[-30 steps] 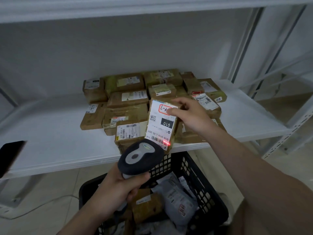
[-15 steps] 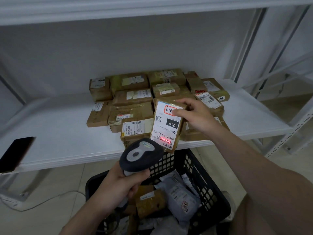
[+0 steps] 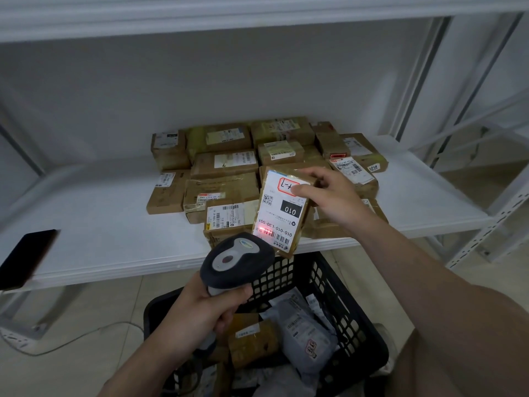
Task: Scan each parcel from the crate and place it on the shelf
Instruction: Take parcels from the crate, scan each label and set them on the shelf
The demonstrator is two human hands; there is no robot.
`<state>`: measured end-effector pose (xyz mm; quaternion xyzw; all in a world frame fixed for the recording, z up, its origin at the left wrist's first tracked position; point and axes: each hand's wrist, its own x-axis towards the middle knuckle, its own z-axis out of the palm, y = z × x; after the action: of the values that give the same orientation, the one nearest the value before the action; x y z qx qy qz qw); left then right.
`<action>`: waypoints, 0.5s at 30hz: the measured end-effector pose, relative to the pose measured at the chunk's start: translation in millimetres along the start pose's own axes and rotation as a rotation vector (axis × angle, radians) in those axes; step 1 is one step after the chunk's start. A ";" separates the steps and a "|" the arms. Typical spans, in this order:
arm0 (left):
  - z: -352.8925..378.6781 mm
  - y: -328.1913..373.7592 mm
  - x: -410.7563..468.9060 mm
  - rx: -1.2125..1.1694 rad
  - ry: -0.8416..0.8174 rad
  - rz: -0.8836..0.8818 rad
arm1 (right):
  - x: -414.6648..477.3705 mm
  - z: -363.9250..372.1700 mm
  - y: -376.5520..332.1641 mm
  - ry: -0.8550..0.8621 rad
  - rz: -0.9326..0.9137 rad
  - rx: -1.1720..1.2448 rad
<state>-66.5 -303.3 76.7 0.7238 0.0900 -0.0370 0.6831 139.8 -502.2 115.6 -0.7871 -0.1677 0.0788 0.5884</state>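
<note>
Above the white shelf (image 3: 100,230), against a plain pale wall, the person's right hand (image 3: 329,199) pinches a brown parcel (image 3: 282,213) by its upper corner, label tilted toward the viewer. Below it, the left hand (image 3: 203,310) wraps round the handle of a grey scanner (image 3: 237,256), whose red light falls on the label's barcode. Taped cardboard boxes (image 3: 226,164) crowd the middle of the shelf board, and a dark phone (image 3: 25,256) lies at its left front edge. On the tiled floor beneath stands a black latticed crate (image 3: 343,305) holding more packets. White perforated uprights (image 3: 492,224) rise at right.
</note>
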 end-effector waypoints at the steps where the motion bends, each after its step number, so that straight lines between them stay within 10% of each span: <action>1: 0.1 -0.1 0.4 0.004 0.000 0.002 | 0.1 0.0 0.4 0.000 -0.001 0.000; 15: 1.5 1.7 0.1 0.028 -0.010 0.013 | 0.1 1.9 1.5 -0.003 0.007 0.037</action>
<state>-66.0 -304.9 78.3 0.7338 0.0812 -0.0374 0.6734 139.5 -500.9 113.5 -0.7764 -0.1641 0.0851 0.6025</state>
